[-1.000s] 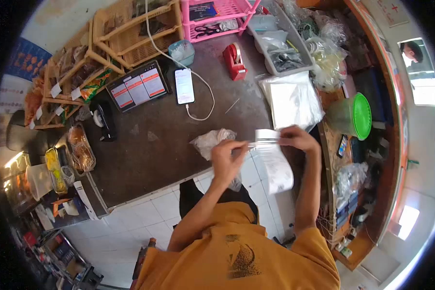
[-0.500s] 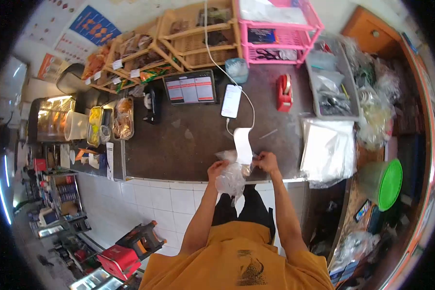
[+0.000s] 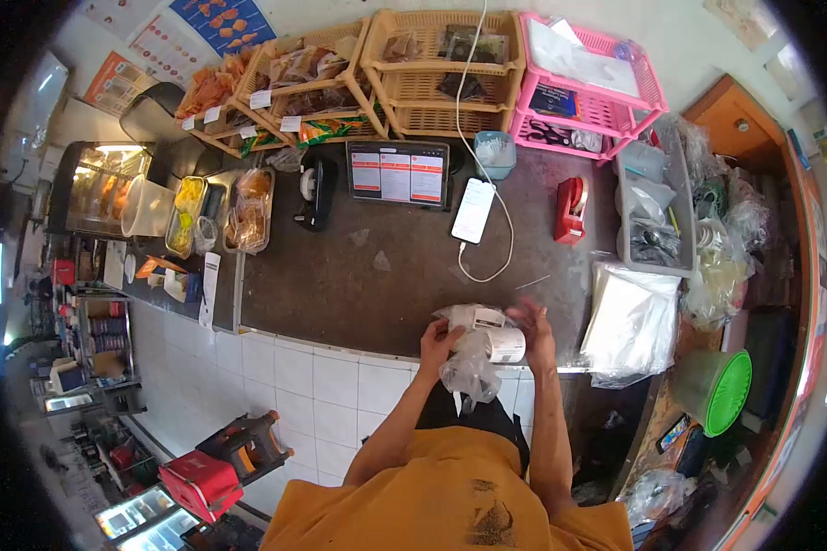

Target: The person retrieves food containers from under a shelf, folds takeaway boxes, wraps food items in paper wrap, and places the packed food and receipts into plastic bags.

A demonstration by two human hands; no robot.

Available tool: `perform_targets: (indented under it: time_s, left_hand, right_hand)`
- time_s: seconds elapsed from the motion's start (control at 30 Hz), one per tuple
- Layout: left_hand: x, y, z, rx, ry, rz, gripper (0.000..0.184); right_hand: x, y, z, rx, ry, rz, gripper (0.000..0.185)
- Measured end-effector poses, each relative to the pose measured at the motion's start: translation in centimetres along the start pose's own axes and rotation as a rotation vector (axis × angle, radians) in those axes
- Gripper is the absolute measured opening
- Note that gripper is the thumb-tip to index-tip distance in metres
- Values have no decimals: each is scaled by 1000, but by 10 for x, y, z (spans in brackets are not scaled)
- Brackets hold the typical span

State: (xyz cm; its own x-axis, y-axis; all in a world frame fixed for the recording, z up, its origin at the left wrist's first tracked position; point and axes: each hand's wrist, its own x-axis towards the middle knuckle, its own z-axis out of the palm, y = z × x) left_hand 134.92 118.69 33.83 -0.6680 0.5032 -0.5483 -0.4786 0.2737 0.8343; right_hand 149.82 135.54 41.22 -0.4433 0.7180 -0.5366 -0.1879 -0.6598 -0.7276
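At the counter's front edge, a clear plastic bag (image 3: 470,369) hangs partly over the side. The fingers of my left hand (image 3: 439,347) are closed on the bag's left side. A white printed receipt (image 3: 505,346) lies curled against the bag, its printing facing up. To the right of it is my right hand (image 3: 537,332), with fingers apart and slightly blurred, close to the bag but not visibly gripping it. What is inside the bag cannot be made out.
On the dark counter (image 3: 340,285) stand a tablet (image 3: 399,173), a phone (image 3: 473,209) on a white cable and a red tape dispenser (image 3: 571,209). A stack of clear plastic bags (image 3: 630,317) lies right. A grey bin (image 3: 657,262) and tiered racks (image 3: 441,87) stand behind.
The receipt, a long strip reaching over the counter before, is now curled against the bag. My right hand has come off the bag and spread its fingers. The view has shifted.
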Motion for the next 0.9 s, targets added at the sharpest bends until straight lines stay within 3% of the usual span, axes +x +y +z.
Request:
perform_targets:
  time_s: [0.07, 0.17, 0.2, 0.23, 0.33, 0.47, 0.53, 0.6, 0.7, 0.9]
  left_hand:
    - [8, 4, -3, -34, -18, 67, 36]
    - [64, 9, -39, 2, 96, 268, 35]
    - [96, 17, -53, 104, 169, 375, 35]
    - [121, 44, -59, 9, 267, 389, 36]
    - [231, 97, -100, 205, 381, 640, 57]
    - [349, 120, -142, 505, 535, 800, 51]
    - [382, 118, -157, 430, 418, 698, 45]
    - [377, 127, -151, 278, 386, 647, 33]
    - [366, 139, -146, 273, 378, 652, 30]
    - [369, 137, -145, 265, 425, 681, 37]
  right_hand:
    - [-10, -14, -3, 42, -234, 198, 44]
    - [-25, -8, -38, -774, -429, 151, 44]
    - [-36, -5, -46, -851, -338, 75, 42]
    - [-46, -4, -53, -928, -247, -1, 40]
    - [-75, -4, -73, -390, 174, 84, 37]
    - [-106, 25, -100, -471, 310, 199, 35]
    - [-121, 46, -109, -530, 311, 228, 35]
    - [-131, 53, -109, -635, 317, 289, 35]
    - [-138, 66, -115, -753, 334, 336, 36]
    - [-138, 64, -112, -699, 357, 334, 36]
